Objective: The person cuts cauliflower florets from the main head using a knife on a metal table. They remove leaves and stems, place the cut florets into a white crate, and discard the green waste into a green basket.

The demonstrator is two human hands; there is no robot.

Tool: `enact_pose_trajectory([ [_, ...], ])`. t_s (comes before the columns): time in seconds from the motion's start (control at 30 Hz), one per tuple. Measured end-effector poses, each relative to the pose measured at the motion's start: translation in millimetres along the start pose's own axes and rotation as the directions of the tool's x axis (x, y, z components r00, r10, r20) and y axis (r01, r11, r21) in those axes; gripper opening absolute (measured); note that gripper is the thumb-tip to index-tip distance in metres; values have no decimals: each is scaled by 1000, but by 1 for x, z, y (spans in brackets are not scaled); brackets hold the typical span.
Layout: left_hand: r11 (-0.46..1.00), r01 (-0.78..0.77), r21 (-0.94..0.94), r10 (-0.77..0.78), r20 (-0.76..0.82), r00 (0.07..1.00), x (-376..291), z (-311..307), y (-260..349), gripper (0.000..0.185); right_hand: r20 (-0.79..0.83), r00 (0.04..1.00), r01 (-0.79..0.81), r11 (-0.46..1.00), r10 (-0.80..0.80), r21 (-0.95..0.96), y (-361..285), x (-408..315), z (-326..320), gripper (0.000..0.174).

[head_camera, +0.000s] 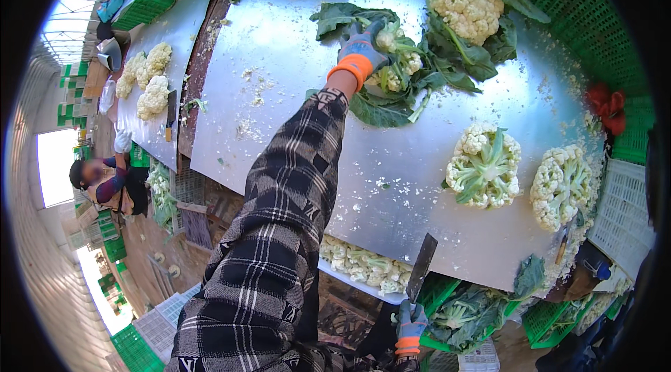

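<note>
My left hand (361,49), in a grey glove with an orange cuff, reaches across the metal tabletop (293,10). Its fingers and thumb bracket part of a leafy cauliflower (401,65), whose green leaves spread around it. Low in the view, my right hand (411,319), gloved alike, grips a broad-bladed knife (422,267) pointing up by the table's near edge. Beyond the left hand, to the right, another cauliflower in its leaves (464,5) rests on the table. Two trimmed cauliflower heads, one central (485,167) and one farther right (561,188), lie stem side up.
Green plastic crates (582,20) line the far side. A white tray of cauliflower pieces (367,267) and a green crate of leaves (466,314) stand below the near edge. Several heads (152,78) lie on another table, where a person (112,180) stands. A small knife (562,249) lies at right.
</note>
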State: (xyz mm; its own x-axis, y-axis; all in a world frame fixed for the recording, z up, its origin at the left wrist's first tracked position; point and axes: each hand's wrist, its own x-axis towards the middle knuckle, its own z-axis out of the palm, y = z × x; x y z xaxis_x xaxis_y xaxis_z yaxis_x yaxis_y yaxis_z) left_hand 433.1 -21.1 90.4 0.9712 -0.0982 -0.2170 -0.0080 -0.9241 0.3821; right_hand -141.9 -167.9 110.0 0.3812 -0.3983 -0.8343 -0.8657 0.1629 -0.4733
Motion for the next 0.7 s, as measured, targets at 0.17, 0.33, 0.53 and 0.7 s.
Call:
enact_pose_trajectory([
  [0.17,867,-167,470,257,-133,957,-110,24,46,65,-6,995,100,995,-100,-30,-34,6,15,27],
  [0.33,859,-378,-345,236,-390,890,-145,39,3,55,-41,967,251,968,-250,22,-49,52,28,26],
  [0.53,560,110,-821,57,171,984,-119,141,-60,53,-56,958,287,952,-282,110,-134,91,71,30],
  [0.7,946,-284,-156,322,361,875,-128,139,-17,56,-83,977,208,964,-197,165,-134,99,63,31],
])
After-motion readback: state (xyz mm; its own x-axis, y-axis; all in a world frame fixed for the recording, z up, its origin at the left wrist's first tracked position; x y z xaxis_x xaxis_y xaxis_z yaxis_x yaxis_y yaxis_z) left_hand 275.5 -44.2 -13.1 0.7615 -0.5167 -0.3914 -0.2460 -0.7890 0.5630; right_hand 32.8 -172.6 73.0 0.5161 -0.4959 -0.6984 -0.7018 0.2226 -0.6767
